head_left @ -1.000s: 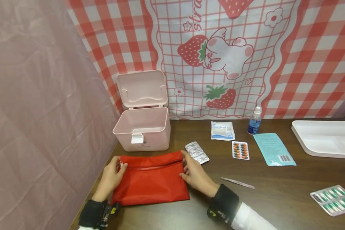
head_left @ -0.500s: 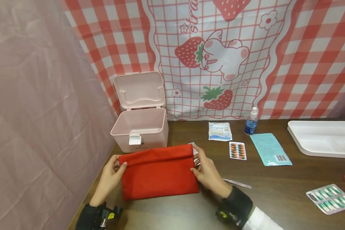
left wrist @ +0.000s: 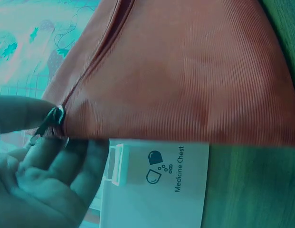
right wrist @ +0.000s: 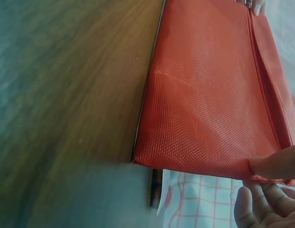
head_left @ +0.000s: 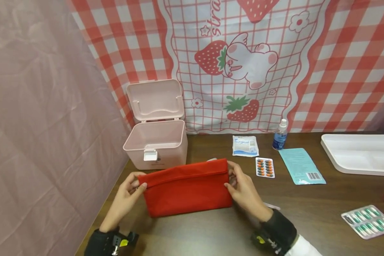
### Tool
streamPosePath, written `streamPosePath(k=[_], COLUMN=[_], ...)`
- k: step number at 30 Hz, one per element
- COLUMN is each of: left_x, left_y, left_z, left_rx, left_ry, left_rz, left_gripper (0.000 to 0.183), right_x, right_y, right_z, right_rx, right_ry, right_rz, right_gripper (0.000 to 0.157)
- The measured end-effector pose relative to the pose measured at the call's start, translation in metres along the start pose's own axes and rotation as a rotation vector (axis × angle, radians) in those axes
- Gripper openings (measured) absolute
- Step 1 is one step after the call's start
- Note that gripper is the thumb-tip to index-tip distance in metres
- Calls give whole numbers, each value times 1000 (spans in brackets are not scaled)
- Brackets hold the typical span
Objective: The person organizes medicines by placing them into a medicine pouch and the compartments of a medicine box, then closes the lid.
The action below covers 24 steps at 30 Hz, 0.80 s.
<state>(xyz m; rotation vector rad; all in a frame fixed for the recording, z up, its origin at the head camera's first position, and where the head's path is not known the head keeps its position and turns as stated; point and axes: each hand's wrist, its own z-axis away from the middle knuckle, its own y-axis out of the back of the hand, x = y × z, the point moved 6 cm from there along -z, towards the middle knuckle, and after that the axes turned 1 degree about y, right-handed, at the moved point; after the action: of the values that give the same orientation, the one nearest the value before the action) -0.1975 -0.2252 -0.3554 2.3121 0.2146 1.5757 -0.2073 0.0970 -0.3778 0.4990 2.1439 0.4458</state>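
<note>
A flat red zippered pouch (head_left: 188, 190) is held up between both hands, its top edge tilted higher on the right. My left hand (head_left: 128, 192) pinches its upper left corner, thumb in front and fingers behind. In the left wrist view the zipper pull (left wrist: 54, 116) shows right at that thumb. My right hand (head_left: 244, 186) pinches the upper right edge, and the right wrist view shows the thumb (right wrist: 275, 164) on the front face. Behind the pouch stands a pink medicine box (head_left: 171, 156) with its lid (head_left: 156, 99) raised.
Right of the pouch lie a surgical packet (head_left: 245, 146), an orange-green capsule blister (head_left: 265, 168), a teal packet (head_left: 302, 166) and a spray bottle (head_left: 280, 135). Farther right are a white tray (head_left: 336, 156) and a green-white capsule blister (head_left: 368, 221). Tweezers (head_left: 272, 206) show partly behind the right wrist.
Both hands have lifted the pouch off the table and moved it rightward, tilting its right side up. It now covers most of the silver blister pack behind it.
</note>
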Motion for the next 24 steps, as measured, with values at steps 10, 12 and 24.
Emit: streamPosePath(k=[10,12,24], left_x=[15,17,37], left_y=[-10,-12,-29], left_z=[8,10,19], left_rx=[-33,-7,-23], left_ry=[-270,-298,-434], left_rz=[77,19,-51], left_gripper=[24,23,35], right_x=[3,3,5], right_y=[15,16,15], right_z=[4,4,7], right_rx=[18,16,25], right_ry=[22,5,-69], right_rz=[13,0,-149], right_gripper=[40,35,14])
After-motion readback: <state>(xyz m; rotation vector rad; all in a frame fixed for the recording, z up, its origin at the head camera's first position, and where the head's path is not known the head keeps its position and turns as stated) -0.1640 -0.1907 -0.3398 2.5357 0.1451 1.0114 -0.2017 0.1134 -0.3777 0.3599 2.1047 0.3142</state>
